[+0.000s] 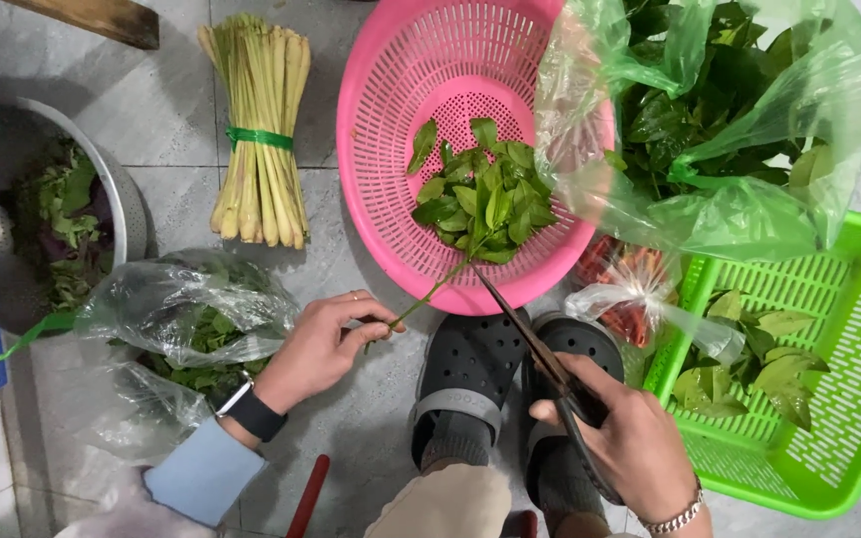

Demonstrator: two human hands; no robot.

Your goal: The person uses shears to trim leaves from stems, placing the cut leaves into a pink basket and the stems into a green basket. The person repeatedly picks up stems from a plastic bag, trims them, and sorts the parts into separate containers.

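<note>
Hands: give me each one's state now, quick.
Left hand: closed, pinching the stem of a leafy herb sprig over the pink basket.
Right hand: closed around scissors, tips at the stem.

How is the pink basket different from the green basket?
The pink basket is round, while the green basket has straight sides and corners. The pink basket holds fresh green leaves still on a sprig, held by the left hand; the green basket holds loose, duller, yellowish leaves. The pink one sits above the person's feet, the green one beside the right hand, which holds scissors. Both are plastic with holes.
</note>
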